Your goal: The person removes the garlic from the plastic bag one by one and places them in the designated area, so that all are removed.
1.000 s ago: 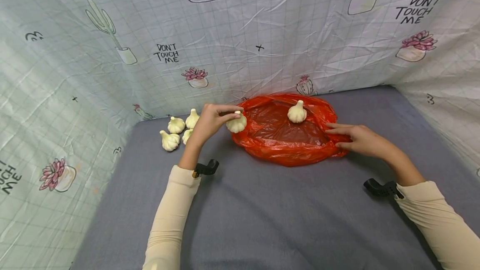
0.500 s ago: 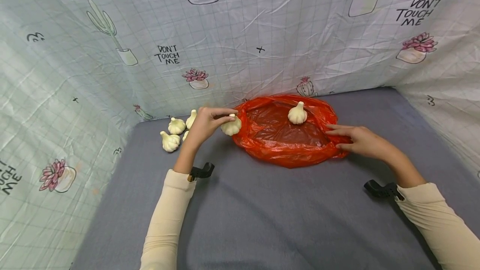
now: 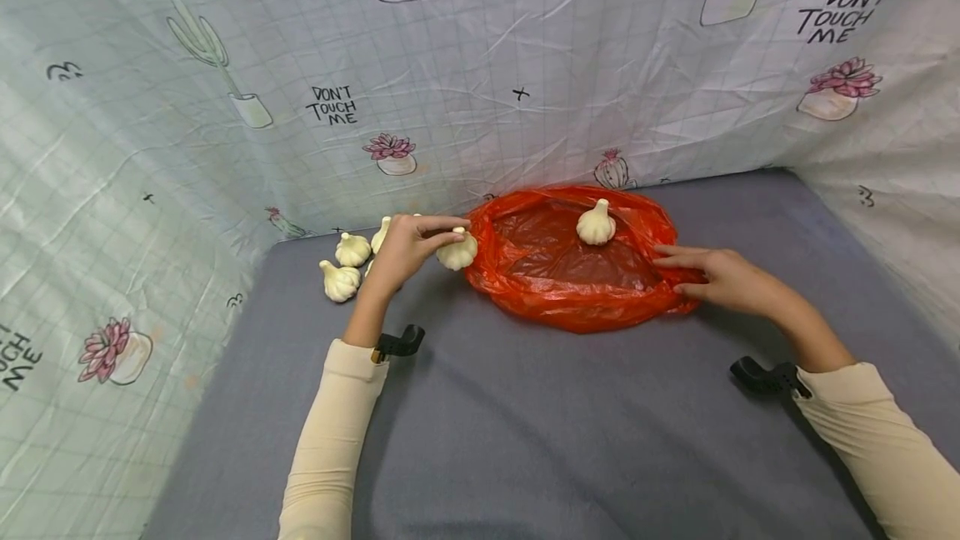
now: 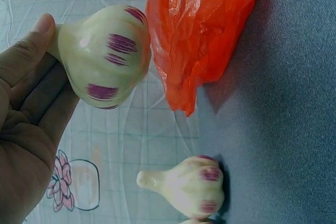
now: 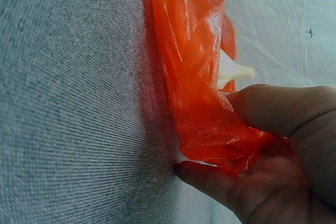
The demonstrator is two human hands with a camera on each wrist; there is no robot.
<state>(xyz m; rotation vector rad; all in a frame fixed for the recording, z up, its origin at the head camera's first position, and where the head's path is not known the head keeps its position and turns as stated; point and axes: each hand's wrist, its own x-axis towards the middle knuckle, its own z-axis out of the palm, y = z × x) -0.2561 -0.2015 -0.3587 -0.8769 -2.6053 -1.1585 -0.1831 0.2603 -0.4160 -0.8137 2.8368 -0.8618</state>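
My left hand (image 3: 405, 250) pinches a garlic bulb (image 3: 457, 252) by its stem, just beside the left rim of a red plastic bag (image 3: 573, 312). In the left wrist view this pale bulb (image 4: 107, 56) shows purple streaks and hangs clear of the table. My right hand (image 3: 733, 282) holds the bag's right edge, and the right wrist view has the thumb (image 5: 283, 106) over the film with a finger below. Another garlic bulb (image 3: 596, 223) sits in the wide-mouthed bag toward its back, stem up.
Several more garlic bulbs (image 3: 340, 281) stand on the grey table (image 3: 555, 432) at the back left, partly hidden behind my left hand. A printed cloth (image 3: 450, 65) hangs along the back and both sides.
My left hand has drawn a little to the left with the garlic bulb, from over the bag's left rim to beside it. The right hand stays on the bag.
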